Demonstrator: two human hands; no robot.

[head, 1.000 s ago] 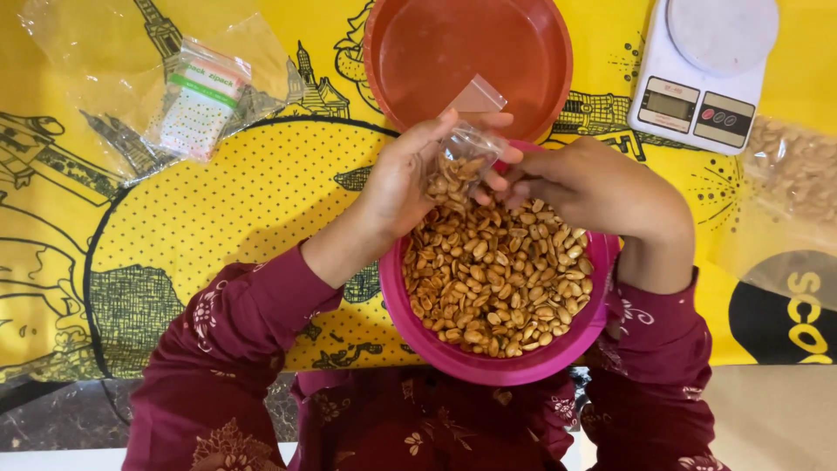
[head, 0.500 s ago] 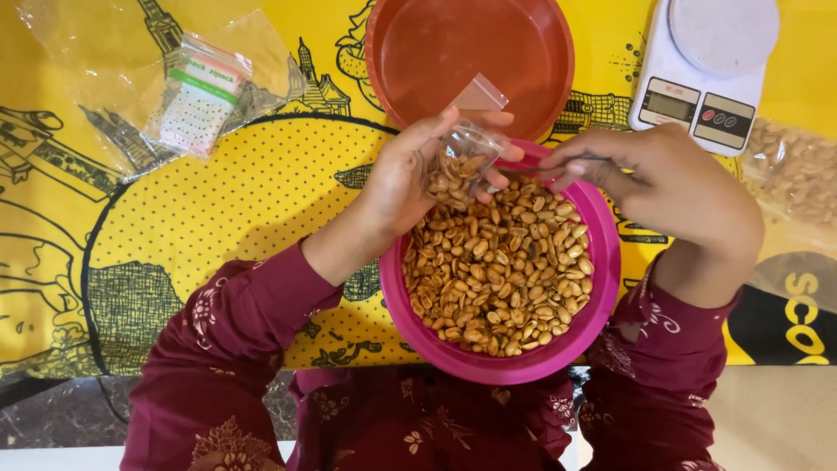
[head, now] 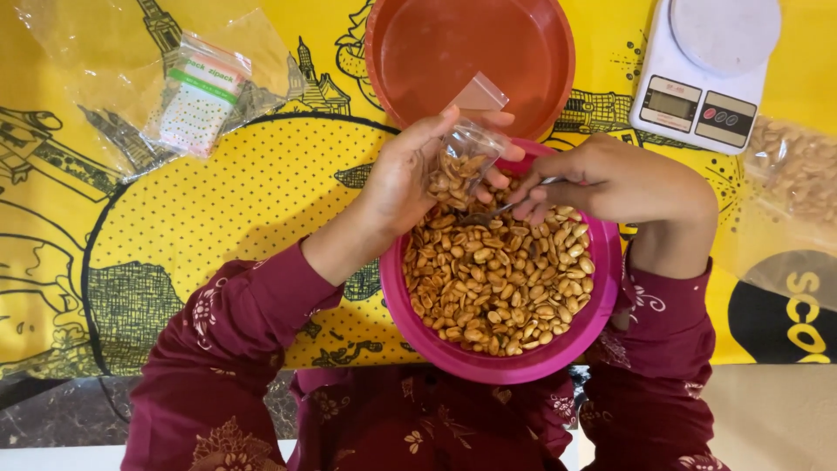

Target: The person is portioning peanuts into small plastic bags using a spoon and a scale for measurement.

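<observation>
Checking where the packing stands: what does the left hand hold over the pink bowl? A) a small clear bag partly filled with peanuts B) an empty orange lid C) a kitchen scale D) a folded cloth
A: the left hand grips a small clear bag with peanuts inside, just above the pink bowl of peanuts.

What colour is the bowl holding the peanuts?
Bright pink bowl, seen best from the head view.

- The small clear plastic bag (head: 466,157) sat in my left hand (head: 410,174), tilted over the bowl's far rim and partly filled with peanuts.
- The spoon (head: 501,209), thin and metal, lay in my right hand (head: 602,179), its tip low over the peanuts (head: 497,279).
- The pink bowl (head: 488,362) held roasted peanuts, nearly full.
</observation>
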